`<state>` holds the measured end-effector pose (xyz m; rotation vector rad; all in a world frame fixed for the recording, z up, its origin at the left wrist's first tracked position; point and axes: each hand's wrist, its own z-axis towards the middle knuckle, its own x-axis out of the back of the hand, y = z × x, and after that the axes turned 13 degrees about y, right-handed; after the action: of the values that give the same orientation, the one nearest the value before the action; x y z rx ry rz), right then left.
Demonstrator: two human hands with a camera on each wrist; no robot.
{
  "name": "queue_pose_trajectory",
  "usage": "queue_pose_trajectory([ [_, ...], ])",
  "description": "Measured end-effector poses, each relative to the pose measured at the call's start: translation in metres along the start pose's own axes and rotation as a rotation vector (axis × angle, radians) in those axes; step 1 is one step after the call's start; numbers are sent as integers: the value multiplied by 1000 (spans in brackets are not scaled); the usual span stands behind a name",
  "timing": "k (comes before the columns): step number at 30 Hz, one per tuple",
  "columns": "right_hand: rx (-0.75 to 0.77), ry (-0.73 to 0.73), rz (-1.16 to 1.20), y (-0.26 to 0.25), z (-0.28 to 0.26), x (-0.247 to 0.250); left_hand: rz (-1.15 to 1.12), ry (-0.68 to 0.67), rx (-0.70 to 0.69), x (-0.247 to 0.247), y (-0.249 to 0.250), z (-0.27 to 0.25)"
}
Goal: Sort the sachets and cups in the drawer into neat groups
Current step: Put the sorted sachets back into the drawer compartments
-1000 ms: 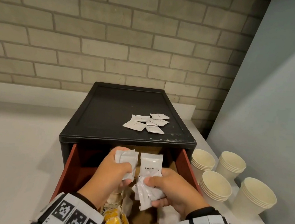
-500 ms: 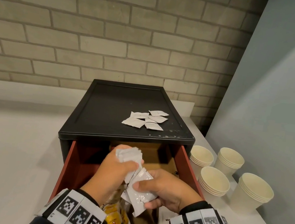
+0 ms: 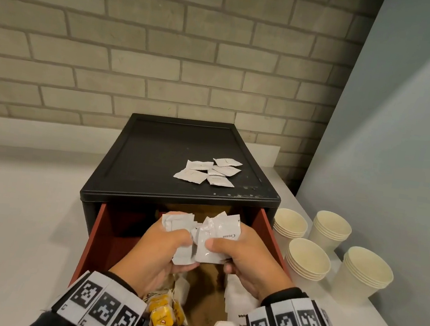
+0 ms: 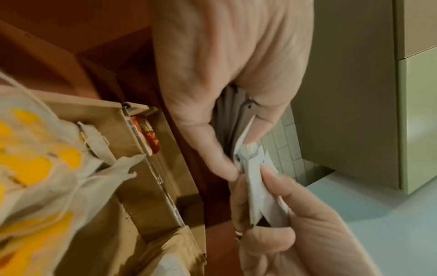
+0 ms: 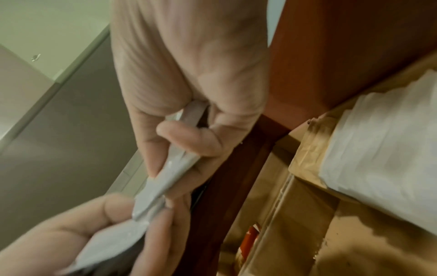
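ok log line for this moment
left hand holds white sachets | right hand holds creamer sachets | over open drawer
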<state>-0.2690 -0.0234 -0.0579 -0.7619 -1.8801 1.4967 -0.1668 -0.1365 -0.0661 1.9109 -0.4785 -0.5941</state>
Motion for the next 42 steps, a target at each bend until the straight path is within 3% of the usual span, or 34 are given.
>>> queue_pose_trajectory([
  [6, 198, -63, -208, -3, -8, -9, 48, 36, -87, -2, -5, 0],
  [8, 203, -75, -248, -2, -9, -13, 141, 93, -194, -3, -7, 2],
  [11, 152, -44, -186, -4, -9, -14, 141, 101, -243, -3, -7, 3],
  [16, 137, 145, 46, -8, -3, -5, -19, 54, -97, -2, -2, 0],
  [20, 92, 153, 280, -5, 0, -4, -60, -55, -25, -5, -1, -5],
  [23, 140, 163, 320, -2, 2, -6, -88, -143, 1, -5, -5, -8],
  [26, 182, 185, 284, -3, 0, -14, -101, -172, -52, -4, -9, -7],
  [31, 110, 157, 200, -6, -3, -20, -63, -65, -188, -4, -7, -4],
  [35, 205, 141, -7, -11, -2, -5, 87, -64, -284, 3, -6, 1],
  [42, 271, -109, -414, -8, -3, 17, 433, -145, -336, 10, -3, 3],
])
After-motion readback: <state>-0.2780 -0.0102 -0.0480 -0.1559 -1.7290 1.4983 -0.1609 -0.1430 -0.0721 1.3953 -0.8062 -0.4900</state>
